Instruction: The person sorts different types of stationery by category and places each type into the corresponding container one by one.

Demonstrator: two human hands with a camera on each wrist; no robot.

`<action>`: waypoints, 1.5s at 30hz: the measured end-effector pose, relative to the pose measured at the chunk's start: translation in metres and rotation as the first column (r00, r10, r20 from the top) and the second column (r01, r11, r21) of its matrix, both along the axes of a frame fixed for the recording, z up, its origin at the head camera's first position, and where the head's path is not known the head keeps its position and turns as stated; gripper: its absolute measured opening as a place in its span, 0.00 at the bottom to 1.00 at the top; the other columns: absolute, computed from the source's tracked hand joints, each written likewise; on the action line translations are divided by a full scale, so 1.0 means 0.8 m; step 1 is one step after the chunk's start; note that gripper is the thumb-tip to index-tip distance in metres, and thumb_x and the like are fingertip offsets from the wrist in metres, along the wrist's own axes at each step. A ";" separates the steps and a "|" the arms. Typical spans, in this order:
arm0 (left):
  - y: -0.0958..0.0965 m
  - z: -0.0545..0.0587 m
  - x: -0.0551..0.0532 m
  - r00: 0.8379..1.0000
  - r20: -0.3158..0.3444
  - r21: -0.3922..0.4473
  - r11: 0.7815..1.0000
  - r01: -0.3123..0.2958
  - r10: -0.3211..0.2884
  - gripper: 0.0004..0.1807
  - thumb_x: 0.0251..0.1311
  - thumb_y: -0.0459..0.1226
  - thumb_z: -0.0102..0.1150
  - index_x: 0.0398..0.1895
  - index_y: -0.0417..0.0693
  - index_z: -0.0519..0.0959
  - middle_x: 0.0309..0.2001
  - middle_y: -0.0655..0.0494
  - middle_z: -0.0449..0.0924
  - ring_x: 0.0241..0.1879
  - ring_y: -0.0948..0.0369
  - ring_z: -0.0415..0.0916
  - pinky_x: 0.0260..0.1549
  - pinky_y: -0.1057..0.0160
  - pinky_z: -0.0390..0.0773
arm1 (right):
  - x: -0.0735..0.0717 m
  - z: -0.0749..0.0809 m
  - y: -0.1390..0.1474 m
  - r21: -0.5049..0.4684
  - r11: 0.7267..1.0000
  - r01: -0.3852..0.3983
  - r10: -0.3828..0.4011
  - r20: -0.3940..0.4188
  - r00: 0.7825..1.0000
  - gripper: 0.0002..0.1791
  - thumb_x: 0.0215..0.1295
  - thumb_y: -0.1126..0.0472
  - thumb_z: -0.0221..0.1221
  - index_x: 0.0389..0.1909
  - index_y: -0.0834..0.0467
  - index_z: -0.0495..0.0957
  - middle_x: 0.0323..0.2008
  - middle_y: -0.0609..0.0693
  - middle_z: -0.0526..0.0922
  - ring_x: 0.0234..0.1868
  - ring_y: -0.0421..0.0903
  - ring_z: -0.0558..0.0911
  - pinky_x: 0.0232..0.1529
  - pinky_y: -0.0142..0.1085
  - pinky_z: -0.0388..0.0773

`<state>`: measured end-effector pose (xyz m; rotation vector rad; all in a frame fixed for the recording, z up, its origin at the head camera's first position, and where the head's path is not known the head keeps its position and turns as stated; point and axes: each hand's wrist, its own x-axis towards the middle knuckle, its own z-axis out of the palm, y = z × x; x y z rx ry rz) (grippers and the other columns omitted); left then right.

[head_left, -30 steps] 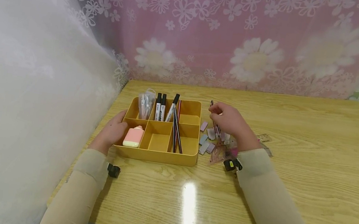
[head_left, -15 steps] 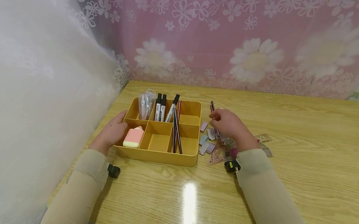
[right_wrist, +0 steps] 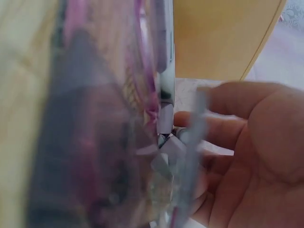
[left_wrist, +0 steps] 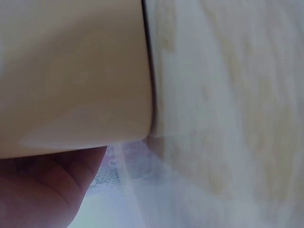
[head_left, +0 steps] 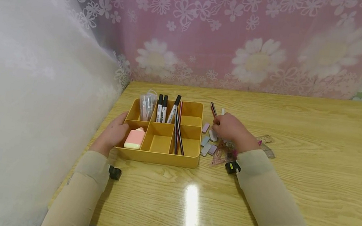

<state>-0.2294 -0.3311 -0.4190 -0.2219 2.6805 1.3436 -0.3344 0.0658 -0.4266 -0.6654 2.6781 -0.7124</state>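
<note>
My left hand (head_left: 115,132) grips the left side of a yellow compartment tray (head_left: 156,158), thumb over its rim. In the left wrist view the tray's smooth wall (left_wrist: 76,76) fills the upper left, with part of the hand below it. To the tray's right, my right hand (head_left: 233,131) reaches down over a small pile. Its fingers are closed on dark pencils (head_left: 213,109), whose upper ends stick out past the fingertips; the rest is hidden behind the hand. In the right wrist view a blurred grey strip (right_wrist: 194,152) crosses in front of the curved fingers.
The tray holds black-capped markers (head_left: 164,109), a clear case (head_left: 147,105), a pink and cream bottle (head_left: 135,138) and leaning pencils (head_left: 178,131). Small erasers (head_left: 206,149), a pink set square (head_left: 219,156) and a clear ruler (head_left: 265,139) lie right of it. A curtain hangs behind the table.
My right hand has shifted slightly down and right, and the pencils' upper ends have tilted a little leftward. A small white piece now shows beyond the hand. The left hand and tray stay put.
</note>
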 end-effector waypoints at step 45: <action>0.000 -0.002 -0.001 1.000 -0.009 0.009 1.000 0.017 -0.017 0.35 0.72 0.34 0.33 0.83 0.54 0.49 0.76 0.44 0.58 0.72 0.43 0.56 0.69 0.36 0.55 | 0.033 0.061 -0.013 -0.452 0.887 0.090 -0.050 0.100 0.994 0.13 0.77 0.56 0.50 0.53 0.59 0.74 0.39 0.58 0.84 0.40 0.59 0.83 0.42 0.50 0.80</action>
